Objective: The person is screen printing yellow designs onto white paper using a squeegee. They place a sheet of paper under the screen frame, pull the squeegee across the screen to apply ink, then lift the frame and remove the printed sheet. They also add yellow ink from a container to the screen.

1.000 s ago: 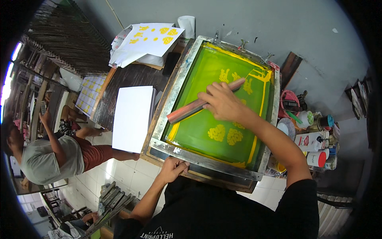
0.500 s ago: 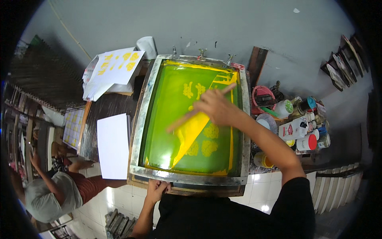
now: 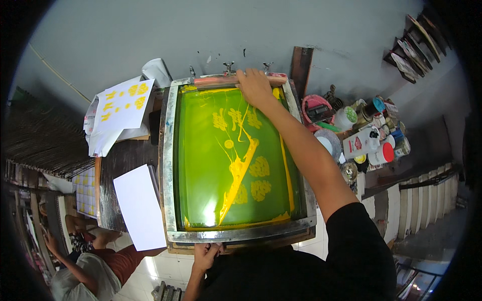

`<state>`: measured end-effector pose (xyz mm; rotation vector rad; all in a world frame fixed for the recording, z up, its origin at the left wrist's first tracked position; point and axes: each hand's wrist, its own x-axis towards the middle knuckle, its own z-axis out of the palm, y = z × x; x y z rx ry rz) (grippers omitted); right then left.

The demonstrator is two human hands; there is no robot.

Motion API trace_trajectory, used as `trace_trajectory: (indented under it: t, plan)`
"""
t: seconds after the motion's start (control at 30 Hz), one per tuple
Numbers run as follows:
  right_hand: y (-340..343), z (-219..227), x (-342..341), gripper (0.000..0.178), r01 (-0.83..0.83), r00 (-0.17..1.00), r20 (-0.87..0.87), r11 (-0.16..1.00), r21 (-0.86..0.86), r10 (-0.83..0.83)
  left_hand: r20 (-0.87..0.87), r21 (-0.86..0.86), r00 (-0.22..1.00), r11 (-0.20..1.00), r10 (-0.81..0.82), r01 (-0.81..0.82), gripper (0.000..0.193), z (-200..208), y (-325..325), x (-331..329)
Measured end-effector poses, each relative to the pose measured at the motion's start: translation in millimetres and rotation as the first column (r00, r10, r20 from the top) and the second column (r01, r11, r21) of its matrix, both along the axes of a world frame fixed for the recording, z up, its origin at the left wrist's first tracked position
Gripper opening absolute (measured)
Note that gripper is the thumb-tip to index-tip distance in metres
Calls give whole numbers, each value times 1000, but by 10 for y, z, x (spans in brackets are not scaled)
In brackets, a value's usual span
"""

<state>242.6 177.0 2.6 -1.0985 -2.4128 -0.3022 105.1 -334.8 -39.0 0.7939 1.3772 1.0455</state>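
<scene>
A screen-printing frame (image 3: 169, 150) with a metal rim and green mesh (image 3: 201, 165) lies in front of me. Yellow ink (image 3: 239, 173) runs in a thick slanting streak over the mesh, with thin drips reaching toward the far end. Pale yellow leafy shapes show in the mesh. My right hand (image 3: 254, 89) is closed round the handle of a squeegee (image 3: 216, 81), which lies across the far end of the frame. At the near edge my left hand (image 3: 206, 256) has its fingers curled against the frame; the fingertips are partly hidden under the rim.
White paper (image 3: 138, 205) is stacked left of the frame, and printed sheets (image 3: 123, 105) lie beyond it. Right of the frame stand several ink jars, a white jug (image 3: 360, 144) and a pink basin (image 3: 314, 102). Hinge clamps (image 3: 228, 67) line the far edge. Another person (image 3: 90, 271) sits lower left.
My right hand has carried the squeegee from the middle of the mesh to the far end. The broad yellow ink patch has become a narrower streak with drips. My left hand stays at the near edge.
</scene>
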Motion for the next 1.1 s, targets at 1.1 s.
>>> trace_trajectory:
  t: [1.1]
  plan:
    - [-3204,321,111,30,608,793,138,759,-235,-593,69,90,969,969,-237,231,21,6,110,-196]
